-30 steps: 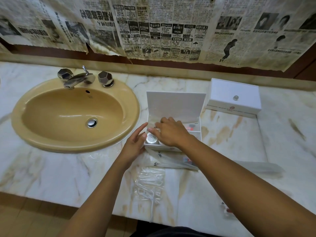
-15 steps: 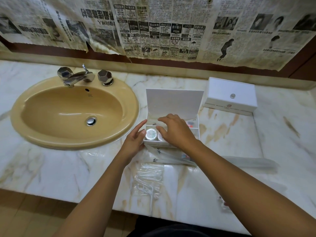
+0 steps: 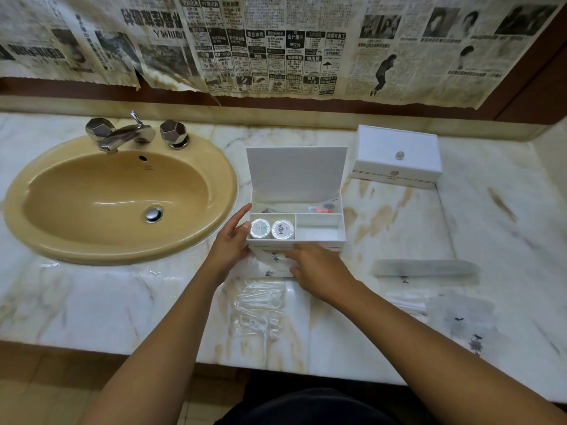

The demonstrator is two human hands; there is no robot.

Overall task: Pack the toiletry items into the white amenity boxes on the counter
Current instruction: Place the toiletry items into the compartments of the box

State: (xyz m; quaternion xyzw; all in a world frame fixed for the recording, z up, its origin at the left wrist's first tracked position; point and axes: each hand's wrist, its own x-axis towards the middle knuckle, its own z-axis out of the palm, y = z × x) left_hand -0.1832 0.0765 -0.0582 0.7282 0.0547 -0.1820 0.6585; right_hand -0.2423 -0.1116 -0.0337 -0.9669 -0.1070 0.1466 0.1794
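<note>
Two round soaps left in the box; right hand drawn back to the packets.

The round soaps (image 3: 271,229) are now uncovered in the front left compartment of the open box (image 3: 319,233). The box's left side is touched by the spread left hand (image 3: 230,244), while the flat packets (image 3: 271,265) just before the box are reached by the right hand (image 3: 316,269); a pinch cannot be told.
</note>
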